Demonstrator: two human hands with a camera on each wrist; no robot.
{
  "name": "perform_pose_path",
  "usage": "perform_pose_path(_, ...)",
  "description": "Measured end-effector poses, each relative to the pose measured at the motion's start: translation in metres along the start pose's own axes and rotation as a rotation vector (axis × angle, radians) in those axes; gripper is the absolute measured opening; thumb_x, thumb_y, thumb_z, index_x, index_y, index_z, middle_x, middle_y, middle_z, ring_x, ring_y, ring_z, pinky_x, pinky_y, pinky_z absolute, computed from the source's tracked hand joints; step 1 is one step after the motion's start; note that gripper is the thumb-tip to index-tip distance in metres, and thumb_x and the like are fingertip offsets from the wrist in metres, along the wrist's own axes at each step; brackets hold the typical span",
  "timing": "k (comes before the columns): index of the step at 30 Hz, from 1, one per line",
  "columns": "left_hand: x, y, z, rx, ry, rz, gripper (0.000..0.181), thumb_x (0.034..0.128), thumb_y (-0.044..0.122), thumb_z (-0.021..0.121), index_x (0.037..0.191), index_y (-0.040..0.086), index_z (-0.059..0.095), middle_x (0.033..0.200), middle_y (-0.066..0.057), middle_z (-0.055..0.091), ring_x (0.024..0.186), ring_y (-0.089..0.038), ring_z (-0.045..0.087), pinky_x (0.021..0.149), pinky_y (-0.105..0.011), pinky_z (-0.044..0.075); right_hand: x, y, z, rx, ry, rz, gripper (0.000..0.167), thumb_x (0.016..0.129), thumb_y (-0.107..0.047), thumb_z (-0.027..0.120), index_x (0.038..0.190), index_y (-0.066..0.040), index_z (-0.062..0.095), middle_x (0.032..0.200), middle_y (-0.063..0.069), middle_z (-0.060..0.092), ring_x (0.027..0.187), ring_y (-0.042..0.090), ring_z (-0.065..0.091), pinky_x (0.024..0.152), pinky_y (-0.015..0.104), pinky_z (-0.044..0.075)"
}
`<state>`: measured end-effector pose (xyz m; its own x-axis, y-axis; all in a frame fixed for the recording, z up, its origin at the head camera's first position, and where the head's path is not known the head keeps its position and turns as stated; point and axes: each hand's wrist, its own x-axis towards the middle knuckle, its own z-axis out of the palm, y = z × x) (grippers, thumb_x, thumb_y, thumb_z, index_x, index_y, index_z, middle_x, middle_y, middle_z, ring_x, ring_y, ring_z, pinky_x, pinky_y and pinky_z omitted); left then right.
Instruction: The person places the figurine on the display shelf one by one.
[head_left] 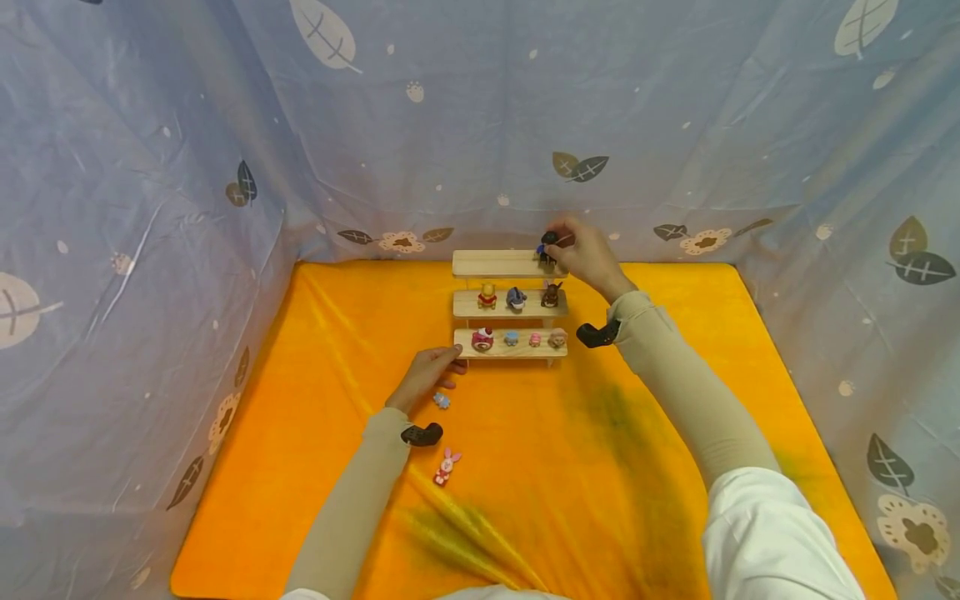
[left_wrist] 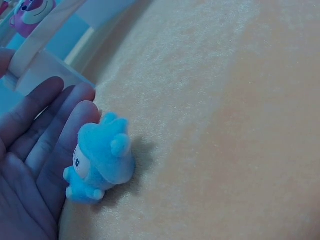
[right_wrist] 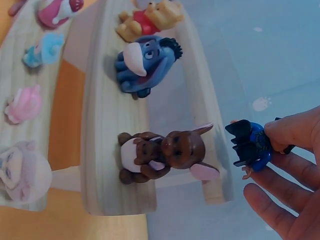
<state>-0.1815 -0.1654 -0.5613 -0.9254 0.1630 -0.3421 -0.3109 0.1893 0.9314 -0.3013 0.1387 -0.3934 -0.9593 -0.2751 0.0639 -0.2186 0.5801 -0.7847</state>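
My right hand (head_left: 588,254) pinches a small toy figure (right_wrist: 254,145), blue with black legs, at the right end of the top shelf of a wooden three-step stand (head_left: 487,263). In the right wrist view it hangs beside the top shelf; contact is unclear. My left hand (head_left: 426,375) touches the left end of the bottom shelf with its thumb, its other fingers fairly straight below the edge. Close to those fingers a light-blue fuzzy figurine (left_wrist: 105,157) lies on the cloth. The middle shelf bears a bear in red (head_left: 487,296), a blue donkey (right_wrist: 147,65) and a brown kangaroo (right_wrist: 170,152).
On the bottom shelf stand a pink bear (head_left: 482,339), a small blue figurine (right_wrist: 42,50), a small pink figurine (right_wrist: 23,104) and a pale fuzzy one (right_wrist: 22,172). Nearer me, a pink rabbit figurine (head_left: 446,467) lies on the yellow cloth (head_left: 637,467). Patterned curtains (head_left: 480,125) surround it.
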Motion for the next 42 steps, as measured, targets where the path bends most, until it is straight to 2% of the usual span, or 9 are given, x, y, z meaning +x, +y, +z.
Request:
perform_pose_path(6, 0.0, -0.001, 0.0, 0.001, -0.004, 0.007, 0.058, 0.0973, 0.058, 0.059, 0.12, 0.007, 0.073, 0.11, -0.013, 0.076, 0.091, -0.015, 0.072, 0.073, -0.026, 0.063, 0.0, 0.004, 0.002, -0.008, 0.002, 0.003, 0.037, 0.101, -0.014, 0.062, 0.136, -0.004, 0.056, 0.127, 0.017, 0.063, 0.113, 0.031, 0.063, 0.073, 0.03, 0.055)
perform_pose_path(12, 0.002, -0.003, 0.0, 0.016, -0.007, 0.024, 0.059, 0.0988, 0.057, 0.058, 0.121, 0.004, 0.072, 0.105, -0.009, 0.076, 0.09, -0.014, 0.073, 0.071, -0.026, 0.063, 0.0, 0.008, 0.005, -0.031, 0.001, 0.029, 0.041, 0.102, -0.018, 0.062, 0.14, -0.007, 0.053, 0.129, 0.017, 0.062, 0.115, 0.032, 0.063, 0.081, 0.039, 0.057)
perform_pose_path(17, 0.002, -0.002, 0.0, 0.011, -0.005, 0.007, 0.059, 0.0973, 0.059, 0.058, 0.12, 0.006, 0.073, 0.107, -0.01, 0.076, 0.09, -0.014, 0.072, 0.073, -0.026, 0.063, 0.001, 0.009, 0.006, -0.032, -0.004, 0.035, 0.043, 0.102, -0.018, 0.061, 0.142, -0.006, 0.051, 0.131, 0.018, 0.06, 0.12, 0.034, 0.06, 0.092, 0.048, 0.057)
perform_pose_path(26, 0.001, 0.001, 0.001, -0.001, 0.0, -0.001, 0.057, 0.0986, 0.056, 0.058, 0.118, 0.005, 0.073, 0.108, -0.012, 0.076, 0.088, -0.012, 0.072, 0.072, -0.026, 0.063, -0.002, 0.006, 0.002, -0.045, -0.035, 0.027, 0.059, 0.101, -0.016, 0.061, 0.154, -0.009, 0.035, 0.146, 0.02, 0.049, 0.127, 0.036, 0.055, 0.097, 0.051, 0.055)
perform_pose_path(31, 0.002, 0.0, 0.0, -0.005, -0.014, 0.001, 0.058, 0.0977, 0.058, 0.059, 0.119, 0.006, 0.073, 0.111, -0.013, 0.075, 0.092, -0.013, 0.072, 0.074, -0.027, 0.063, -0.008, -0.004, -0.003, -0.043, -0.042, 0.012, 0.059, 0.102, -0.019, 0.061, 0.154, -0.01, 0.035, 0.152, 0.019, 0.043, 0.132, 0.036, 0.049, 0.101, 0.053, 0.053)
perform_pose_path(35, 0.001, 0.0, -0.001, -0.006, -0.018, -0.004, 0.058, 0.0974, 0.058, 0.059, 0.119, 0.006, 0.073, 0.113, -0.014, 0.074, 0.095, -0.014, 0.072, 0.075, -0.028, 0.063, -0.017, -0.017, -0.007, -0.034, 0.014, 0.004, 0.056, 0.102, -0.022, 0.06, 0.153, -0.012, 0.038, 0.153, 0.017, 0.042, 0.136, 0.035, 0.045, 0.111, 0.053, 0.044)
perform_pose_path(38, 0.0, 0.001, -0.001, -0.003, -0.013, -0.004, 0.058, 0.0974, 0.058, 0.059, 0.119, 0.006, 0.073, 0.112, -0.013, 0.075, 0.094, -0.014, 0.072, 0.075, -0.028, 0.063, -0.023, -0.028, -0.011, -0.036, 0.1, -0.026, 0.052, 0.102, -0.02, 0.059, 0.15, -0.009, 0.043, 0.152, 0.018, 0.042, 0.136, 0.035, 0.042, 0.115, 0.052, 0.038)
perform_pose_path(42, 0.001, 0.0, 0.0, -0.003, -0.009, -0.003, 0.059, 0.097, 0.059, 0.059, 0.118, 0.006, 0.073, 0.111, -0.012, 0.075, 0.094, -0.014, 0.072, 0.075, -0.028, 0.063, -0.029, -0.039, -0.014, -0.051, 0.178, -0.105, 0.045, 0.101, -0.014, 0.06, 0.143, -0.004, 0.05, 0.146, 0.02, 0.046, 0.13, 0.035, 0.046, 0.11, 0.051, 0.04)
